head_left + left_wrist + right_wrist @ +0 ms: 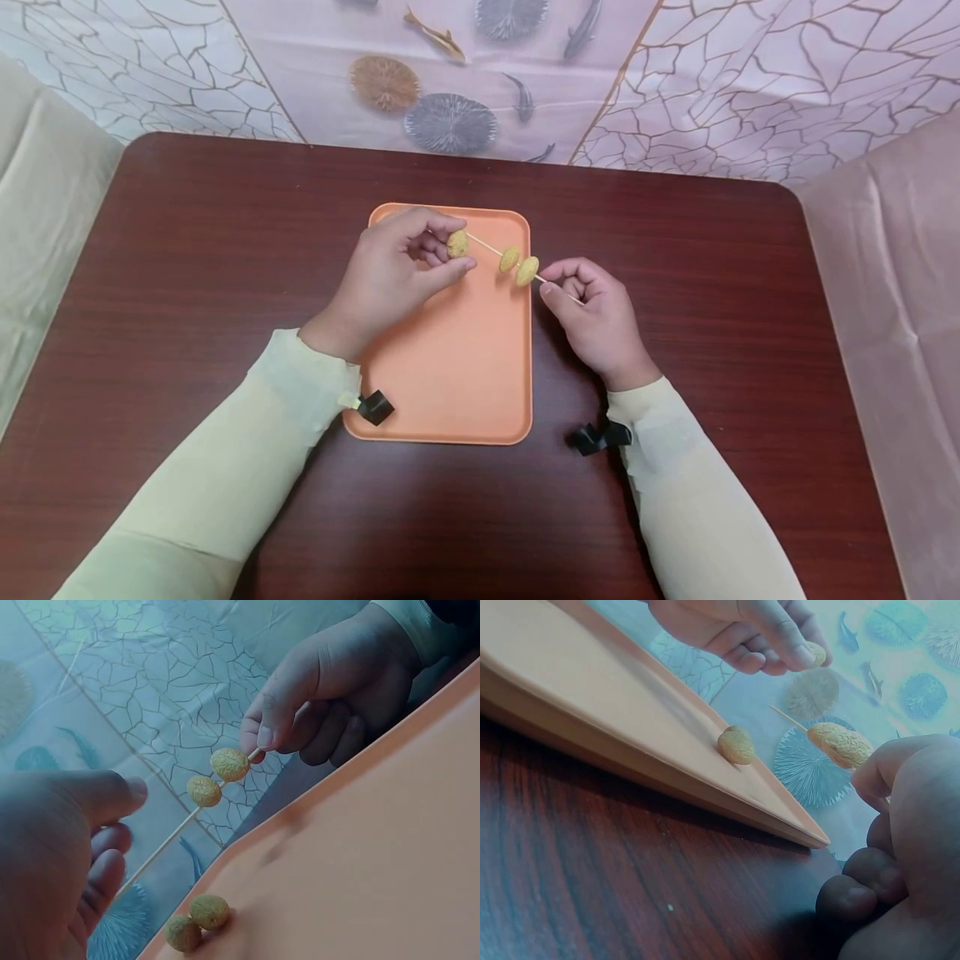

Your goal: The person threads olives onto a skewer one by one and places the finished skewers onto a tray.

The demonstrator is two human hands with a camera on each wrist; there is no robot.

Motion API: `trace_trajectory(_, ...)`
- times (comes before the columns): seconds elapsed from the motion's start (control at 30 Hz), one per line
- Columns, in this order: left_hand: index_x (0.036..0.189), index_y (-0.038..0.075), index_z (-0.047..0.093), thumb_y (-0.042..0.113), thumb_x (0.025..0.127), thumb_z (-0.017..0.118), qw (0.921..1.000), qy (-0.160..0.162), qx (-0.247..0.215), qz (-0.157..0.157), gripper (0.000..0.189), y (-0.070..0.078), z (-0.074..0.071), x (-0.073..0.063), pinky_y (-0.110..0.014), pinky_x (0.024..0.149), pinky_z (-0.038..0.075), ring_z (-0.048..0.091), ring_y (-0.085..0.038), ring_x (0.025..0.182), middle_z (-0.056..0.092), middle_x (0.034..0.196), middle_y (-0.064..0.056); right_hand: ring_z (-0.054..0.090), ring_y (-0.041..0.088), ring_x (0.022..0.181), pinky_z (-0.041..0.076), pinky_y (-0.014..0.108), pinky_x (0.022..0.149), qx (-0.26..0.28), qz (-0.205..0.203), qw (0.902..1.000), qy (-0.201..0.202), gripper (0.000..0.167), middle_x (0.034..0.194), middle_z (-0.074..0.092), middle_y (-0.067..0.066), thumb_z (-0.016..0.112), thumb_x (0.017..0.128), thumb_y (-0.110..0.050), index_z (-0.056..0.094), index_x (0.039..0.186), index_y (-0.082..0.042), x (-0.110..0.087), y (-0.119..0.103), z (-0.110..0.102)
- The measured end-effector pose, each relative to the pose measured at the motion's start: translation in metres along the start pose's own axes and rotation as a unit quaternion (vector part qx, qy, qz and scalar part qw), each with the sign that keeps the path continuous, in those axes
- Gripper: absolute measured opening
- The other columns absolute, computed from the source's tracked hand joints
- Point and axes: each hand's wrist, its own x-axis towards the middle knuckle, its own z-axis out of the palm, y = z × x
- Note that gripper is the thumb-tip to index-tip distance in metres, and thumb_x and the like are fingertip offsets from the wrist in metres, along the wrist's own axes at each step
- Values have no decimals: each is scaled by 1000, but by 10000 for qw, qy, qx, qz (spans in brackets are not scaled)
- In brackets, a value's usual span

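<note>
My right hand [600,321] pinches a thin wooden skewer [484,242] near one end. Two yellowish wrinkled balls [229,764] are threaded on it close to those fingers. Between the thumb and fingers of my left hand [393,262] is another wrinkled ball [457,244]. The right wrist view shows the bare skewer tip [784,714] apart from that held ball. Beneath the hands lies an orange tray [450,367]. Two loose balls [208,911] touch each other on it near its edge in the left wrist view; the left hand hides them from the head camera.
The tray lies on a dark reddish-brown table [712,333] with rounded far corners. Behind the table hangs a patterned cloth [525,108]. Pale covered surfaces [877,275] border the table's sides. Black straps [600,437] hang from both sleeves.
</note>
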Motion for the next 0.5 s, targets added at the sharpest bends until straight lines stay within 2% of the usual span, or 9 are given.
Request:
trace_trajectory(0.17,122,5,82,5,89,96,9996,230,-53,176,36,-4,0,0,-20,81,61,66,-16,90,72,97,-8,39,13,55,31,24,50,58,4,10000,0,12,64,42,-4,75,105,-10,76,116,-5,0,0,0)
trace_trajectory(0.27,121,6,82,4,89,95,9991,400,54,124,35,-6,0,0,-20,81,60,65,-17,89,70,97,-9,38,13,55,30,24,50,101,19,9999,-1,12,63,42,-4,75,104,-9,76,116,-4,0,0,0)
trace_trajectory(0.4,123,7,82,5,90,95,9975,632,168,-269,36,-9,-2,1,-20,79,59,65,-16,88,69,103,-9,38,12,54,30,24,50,136,15,9999,-27,13,63,42,-5,75,105,-9,76,116,-3,0,0,0)
trace_trajectory(0.5,125,5,80,5,90,94,9949,762,3,-660,38,-13,-4,2,-19,80,60,67,-16,89,70,108,-8,39,11,55,30,24,50,149,4,9999,-48,13,63,42,-5,75,105,-9,76,116,-3,0,0,0)
